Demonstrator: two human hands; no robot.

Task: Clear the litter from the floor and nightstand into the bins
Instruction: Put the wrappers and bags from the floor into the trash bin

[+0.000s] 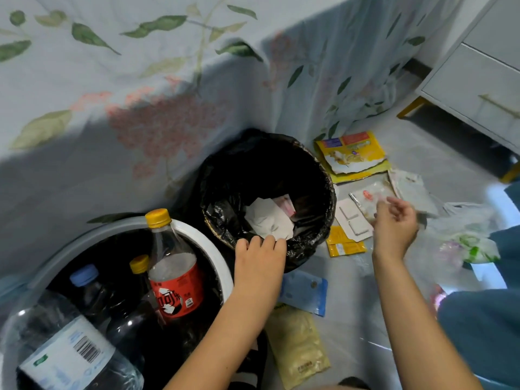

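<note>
A black-lined bin [323, 175] stands by the bed with white paper scraps [267, 218] inside. My left hand [260, 263] grips its near rim. My right hand [395, 220] pinches a clear wrapper with a red logo [365, 198] on the floor to the bin's right. A white-rimmed bin [216, 260] at the lower left holds several plastic bottles, one with a red label [176, 291]. Around the hands lie a torn yellow packet [351, 156], a white card [351, 220], small yellow sachets [344, 244], a blue packet [305, 292] and a pale yellow packet [298, 342].
A floral bedsheet [140, 94] hangs down behind both bins. A white nightstand [478, 85] with yellow legs stands at the upper right. Clear plastic bags [467, 237] and a grey pouch [413, 192] lie to the right, beside my blue-clad knee [484, 327].
</note>
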